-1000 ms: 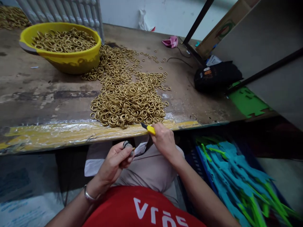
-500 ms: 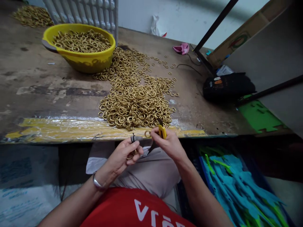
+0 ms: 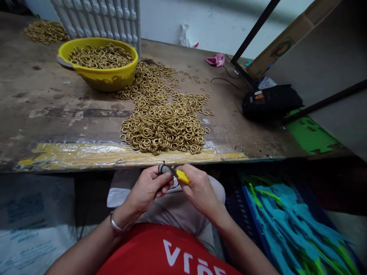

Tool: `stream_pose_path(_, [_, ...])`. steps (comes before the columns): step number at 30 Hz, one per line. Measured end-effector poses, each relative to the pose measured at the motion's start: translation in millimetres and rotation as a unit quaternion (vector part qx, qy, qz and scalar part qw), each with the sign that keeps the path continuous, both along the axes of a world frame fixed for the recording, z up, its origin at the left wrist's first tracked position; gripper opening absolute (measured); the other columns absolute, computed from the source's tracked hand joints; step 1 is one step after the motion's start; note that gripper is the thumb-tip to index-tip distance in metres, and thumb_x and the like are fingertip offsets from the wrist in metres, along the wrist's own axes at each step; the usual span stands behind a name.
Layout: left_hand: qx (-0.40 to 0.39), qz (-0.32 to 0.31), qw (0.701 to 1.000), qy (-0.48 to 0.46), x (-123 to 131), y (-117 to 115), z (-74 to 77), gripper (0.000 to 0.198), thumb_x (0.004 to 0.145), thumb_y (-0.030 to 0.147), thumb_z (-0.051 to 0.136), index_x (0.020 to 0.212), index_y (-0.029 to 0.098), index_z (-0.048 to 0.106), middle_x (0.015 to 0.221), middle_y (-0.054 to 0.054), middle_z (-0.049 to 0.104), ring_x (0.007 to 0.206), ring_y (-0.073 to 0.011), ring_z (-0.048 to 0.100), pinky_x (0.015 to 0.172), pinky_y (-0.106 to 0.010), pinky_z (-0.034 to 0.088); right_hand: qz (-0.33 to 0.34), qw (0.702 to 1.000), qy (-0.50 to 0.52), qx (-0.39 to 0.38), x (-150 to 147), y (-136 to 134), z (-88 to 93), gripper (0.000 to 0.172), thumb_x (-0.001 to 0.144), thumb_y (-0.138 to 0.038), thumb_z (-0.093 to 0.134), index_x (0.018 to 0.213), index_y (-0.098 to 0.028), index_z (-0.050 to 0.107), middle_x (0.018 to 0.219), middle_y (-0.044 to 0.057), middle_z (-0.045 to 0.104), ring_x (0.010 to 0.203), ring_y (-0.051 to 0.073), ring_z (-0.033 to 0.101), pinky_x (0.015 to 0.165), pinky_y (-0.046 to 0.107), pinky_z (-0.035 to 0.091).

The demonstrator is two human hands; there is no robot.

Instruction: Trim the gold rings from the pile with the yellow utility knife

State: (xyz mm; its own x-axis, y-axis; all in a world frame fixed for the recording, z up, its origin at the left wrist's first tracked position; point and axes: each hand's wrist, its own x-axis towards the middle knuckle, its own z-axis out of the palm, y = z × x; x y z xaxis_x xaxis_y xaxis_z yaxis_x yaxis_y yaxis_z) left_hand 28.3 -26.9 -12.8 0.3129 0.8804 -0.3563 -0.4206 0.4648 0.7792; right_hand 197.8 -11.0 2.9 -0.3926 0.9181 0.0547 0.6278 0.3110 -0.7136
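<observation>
Meeting on the near side of the bench (image 3: pixel 235 130) edge, the two hands sit just beside each other over the lap. We see the yellow knife (image 3: pixel 182 177) in the right hand (image 3: pixel 198 184), its fingers clamped on the handle. The left hand (image 3: pixel 147 188) lies to the left of the knife, its fingertips right by the blade (image 3: pixel 173 172); we cannot tell whether the steel touches them. The knife's long axis runs aslant between the hands, the handle end toward the right palm, the dark blade pointing left and slightly away from the body. On the left hand we find thumb and forefinger together, a grey wrap (image 3: pixel 164 169) on the forefinger; anything between them is too small for us to make out. Beyond both hands, the heap of gold-coloured rings (image 3: pixel 166 126) lies on the bench, with the yellow bowl (image 3: pixel 106 79) behind it to the left.
</observation>
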Motion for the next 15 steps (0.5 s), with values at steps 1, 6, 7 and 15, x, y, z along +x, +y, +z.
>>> stream_pose_path(1, [0.004, 0.005, 1.0, 0.014, 0.5, -1.2, 0.7, 0.028, 0.077, 0.039, 0.071, 0.075, 0.013, 0.059, 0.06, 0.002, 0.055, 0.043, -0.0037, 0.039, 0.036, -0.014, 0.024, 0.006, 0.998, -0.057, 0.02, 0.7, -2.4, 2.2, 0.017, 0.082, -0.008, 0.049, 0.09, -0.017, 0.062, 0.085, 0.004, 0.062, 0.074, 0.015, 0.057, 0.069, 0.025, 0.041])
stream_pose_path(6, [0.048, 0.017, 0.996, 0.076, 1.0, -3.2, 1.1, 0.025, 0.079, 0.037, 0.07, 0.076, 0.015, 0.058, 0.057, 0.004, 0.051, 0.045, -0.0047, 0.038, 0.04, -0.016, 0.027, -0.001, 0.975, -0.216, 0.061, -2.9, -8.6, 7.5, 0.023, 0.08, -0.003, 0.047, 0.093, -0.017, 0.06, 0.086, 0.005, 0.064, 0.072, 0.016, 0.059, 0.065, 0.025, 0.039])
stream_pose_path(7, [0.061, 0.017, 0.994, 0.092, 0.1, -3.5, 1.9, 0.024, 0.079, 0.036, 0.069, 0.076, 0.014, 0.059, 0.058, 0.004, 0.051, 0.046, -0.0051, 0.038, 0.042, -0.016, 0.027, 0.002, 0.972, -0.227, 0.065, -3.1, -8.0, 6.9, 0.022, 0.081, -0.004, 0.047, 0.093, -0.017, 0.06, 0.087, 0.005, 0.065, 0.073, 0.016, 0.059, 0.065, 0.025, 0.038])
stream_pose_path(15, [0.108, -0.041, 0.986, 0.122, -19.4, -16.1, 20.9, 0.023, 0.079, 0.03, 0.068, 0.065, 0.014, 0.057, 0.06, 0.001, 0.049, 0.055, -0.009, 0.039, 0.05, -0.021, 0.03, -0.113, 0.925, -0.358, 0.061, 32.4, 23.0, -17.7, 0.015, 0.086, -0.009, 0.048, 0.093, -0.015, 0.06, 0.081, 0.007, 0.067, 0.07, 0.019, 0.061, 0.06, 0.027, 0.034])
